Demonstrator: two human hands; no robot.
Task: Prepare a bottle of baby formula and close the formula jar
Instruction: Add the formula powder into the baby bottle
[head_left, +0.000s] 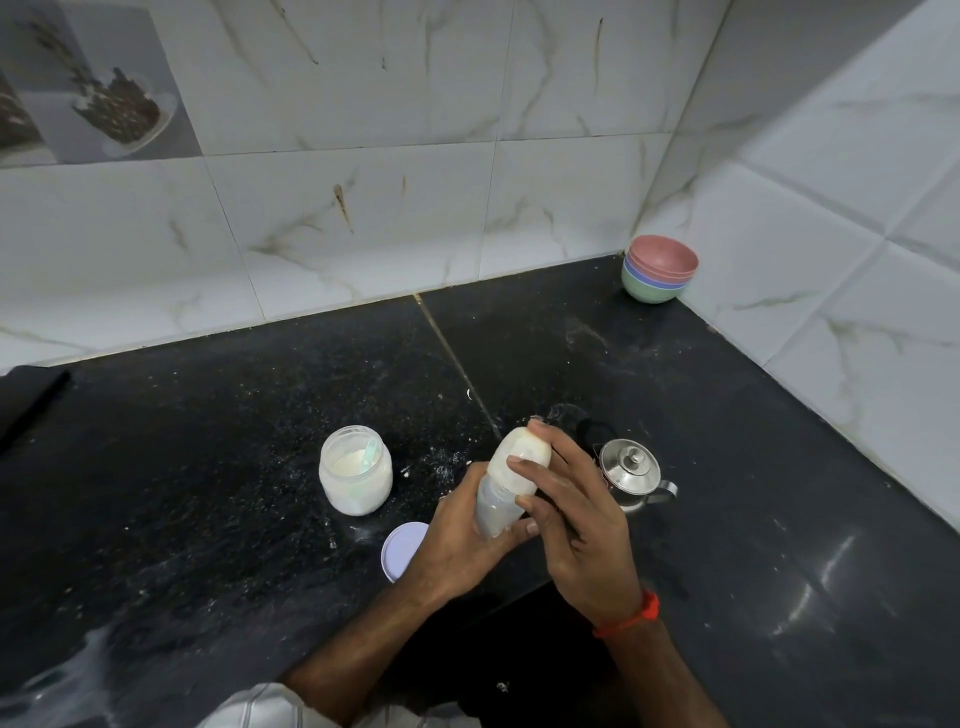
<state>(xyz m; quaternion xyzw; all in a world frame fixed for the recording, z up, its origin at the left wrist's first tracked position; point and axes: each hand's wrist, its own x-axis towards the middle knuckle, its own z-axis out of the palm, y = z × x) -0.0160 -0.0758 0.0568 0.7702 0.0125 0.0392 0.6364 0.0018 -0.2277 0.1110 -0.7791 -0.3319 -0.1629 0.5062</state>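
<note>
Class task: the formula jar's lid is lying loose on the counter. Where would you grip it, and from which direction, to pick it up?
Grip the lid by its rim, fingertips on opposite edges, coming from above and from its left side. It lies flat on the counter, so only the thin edge offers purchase, and the left hand overlaps its right side.

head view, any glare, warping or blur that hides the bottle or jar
Head view: wide-angle bending bows the wall tiles and counter edges; glare streaks sit on the counter at right, away from the work; the bottle is slightly soft between both hands; the open jar and its lid read clearly.
</note>
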